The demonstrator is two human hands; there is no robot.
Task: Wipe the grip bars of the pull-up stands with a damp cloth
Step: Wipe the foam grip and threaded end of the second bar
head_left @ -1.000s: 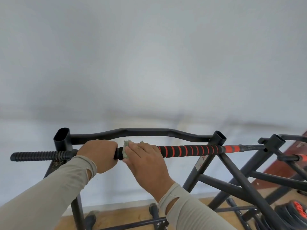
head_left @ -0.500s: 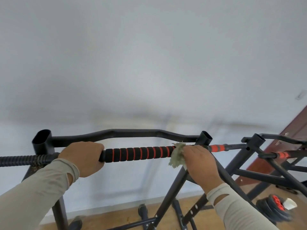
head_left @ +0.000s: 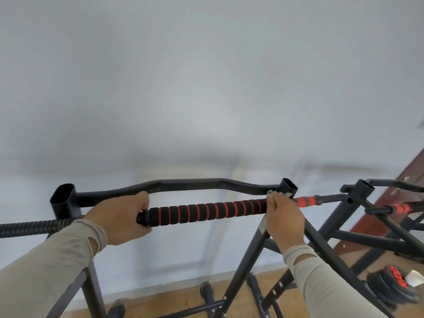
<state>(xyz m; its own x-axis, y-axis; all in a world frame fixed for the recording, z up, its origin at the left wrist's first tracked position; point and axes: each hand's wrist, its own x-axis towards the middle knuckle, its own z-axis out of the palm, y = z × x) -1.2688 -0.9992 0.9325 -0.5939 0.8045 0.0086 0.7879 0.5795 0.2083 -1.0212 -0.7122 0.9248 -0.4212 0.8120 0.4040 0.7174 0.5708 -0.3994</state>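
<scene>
A black foam grip bar with red rings (head_left: 206,213) runs across the pull-up stand at chest height. My left hand (head_left: 121,220) grips the bar at its left end, fingers curled round it. My right hand (head_left: 284,216) is wrapped round the bar's right end, next to the stand's right upright (head_left: 288,187). It holds a pale greenish cloth (head_left: 270,192) against the foam; only a small corner of the cloth peeks out above the fingers. A curved black top bar (head_left: 188,183) runs behind the grip.
A second pull-up stand (head_left: 358,198) with a red-and-black grip (head_left: 400,208) stands to the right. Black and red weight plates (head_left: 390,288) lie on the wooden floor (head_left: 160,299) at lower right. A ribbed black bar end (head_left: 27,227) sticks out left. A white wall is behind.
My right hand slid the cloth rightward along the foam grip, from beside my left hand to the bar's right end. My left hand kept its hold.
</scene>
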